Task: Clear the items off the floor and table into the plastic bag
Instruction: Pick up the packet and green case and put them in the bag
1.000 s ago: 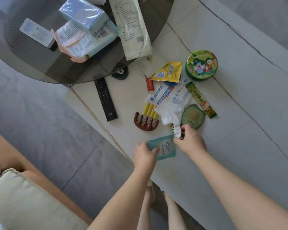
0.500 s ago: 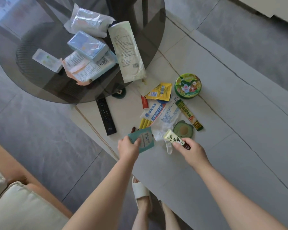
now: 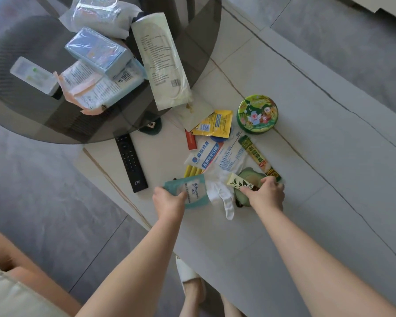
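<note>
Two bare hands work over a pale marble-look table (image 3: 329,202) in the head view, the only view given. The left hand (image 3: 169,200) pinches a teal sachet (image 3: 191,191) by its lower edge, thumb on top and fingers curled beneath, and holds it at about six o'clock of the clutter. The right hand (image 3: 266,194) curls its fingers round a small cream tube (image 3: 239,182) printed with dark leaves; the tube's free end points toward ten o'clock. Under that hand lies an avocado-shaped green item (image 3: 249,177), partly hidden, and whether the fingers touch it I cannot tell. A white glove (image 3: 222,193) lies between the two hands, one finger trailing toward six o'clock.

From the glove, a white and blue mask packet (image 3: 206,156) sits at eleven o'clock, with yellow sticks (image 3: 193,171) just beside it at its lower left. A long green and yellow stick pack (image 3: 258,156) runs at one o'clock, and a round green tin (image 3: 258,114) stands farther out in the same direction. A yellow sachet (image 3: 215,124) lies at twelve o'clock. A black remote (image 3: 130,162) lies at nine o'clock, its top end under the edge of a round smoked-glass table (image 3: 32,124), which bears several packets and boxes at ten o'clock. No plastic bag shows in this view.
</note>
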A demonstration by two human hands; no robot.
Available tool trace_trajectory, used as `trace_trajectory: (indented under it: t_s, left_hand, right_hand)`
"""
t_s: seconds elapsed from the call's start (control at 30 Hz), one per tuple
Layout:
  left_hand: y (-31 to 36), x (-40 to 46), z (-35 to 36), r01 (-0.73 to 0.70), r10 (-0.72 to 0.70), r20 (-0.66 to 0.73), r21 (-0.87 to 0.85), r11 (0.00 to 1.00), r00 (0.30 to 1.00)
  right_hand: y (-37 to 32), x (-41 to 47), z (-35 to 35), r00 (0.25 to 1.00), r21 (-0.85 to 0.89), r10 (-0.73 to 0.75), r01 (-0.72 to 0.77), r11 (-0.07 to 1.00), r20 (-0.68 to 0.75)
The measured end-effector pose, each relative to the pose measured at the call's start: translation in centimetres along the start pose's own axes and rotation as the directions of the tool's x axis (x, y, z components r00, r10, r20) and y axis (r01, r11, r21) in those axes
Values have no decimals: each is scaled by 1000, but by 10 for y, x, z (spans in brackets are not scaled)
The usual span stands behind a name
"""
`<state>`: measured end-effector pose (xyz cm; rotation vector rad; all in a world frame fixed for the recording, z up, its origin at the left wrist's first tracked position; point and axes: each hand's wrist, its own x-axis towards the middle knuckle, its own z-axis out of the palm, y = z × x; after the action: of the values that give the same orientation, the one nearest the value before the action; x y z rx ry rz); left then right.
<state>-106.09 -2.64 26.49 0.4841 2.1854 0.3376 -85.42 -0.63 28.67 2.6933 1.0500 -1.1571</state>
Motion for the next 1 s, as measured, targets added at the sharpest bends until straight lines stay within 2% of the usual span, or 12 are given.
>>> trace_trajectory:
  t_s: [0.17, 0.3, 0.47, 0.63, 0.77, 1.0]
  left_hand:
    - [3, 1, 4, 108, -99, 52, -210, 972, 994]
    - [3, 8, 5, 203, -176, 126, -245, 948, 976]
    - [5, -1, -5, 232, -181, 211, -247, 941, 961]
    - [19, -27, -22, 224, -155, 250, -277, 935, 956]
    - [34, -57, -56, 190, -125, 203, -339, 921, 971]
    - [43, -118, -132, 161, -120, 119, -450, 878, 986]
  right_hand:
    - [-9, 9, 1, 982, 23, 185, -186, 982, 48]
    - [-10, 11, 0, 979, -18, 199, -198, 980, 54]
    - [-12, -2, -6, 991, 143, 82, -97, 985, 104]
    - [-22, -23, -29, 993, 219, -14, -12, 976, 114]
    - [-43, -53, -55, 975, 224, -190, 162, 961, 114]
    - [-82, -125, -94, 915, 308, -362, 297, 904, 181]
